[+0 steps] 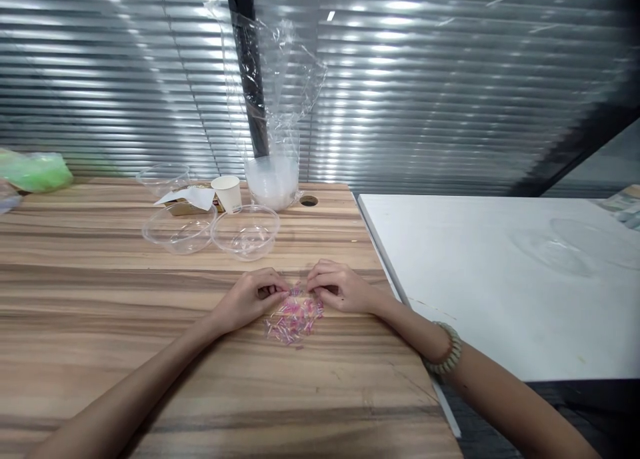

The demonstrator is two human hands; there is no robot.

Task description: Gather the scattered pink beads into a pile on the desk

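A small heap of pink, purple and clear tube-like beads (293,322) lies on the wooden table. My left hand (253,299) rests at its left edge, thumb and fingertips pinched together by the beads. Across from it, my right hand (343,287) touches the heap's upper right side, its fingers also closed in a pinch. Whatever sits between the fingertips of either hand is too small to make out. A coiled pale green band (453,349) circles my right wrist.
Beyond my hands stand clear plastic bowls (245,236), a white paper cup (227,194) and a bagged stack of plastic cups (273,179). The wooden table (100,299) meets a white table (450,246) on the right. A green bag (40,171) lies far left.
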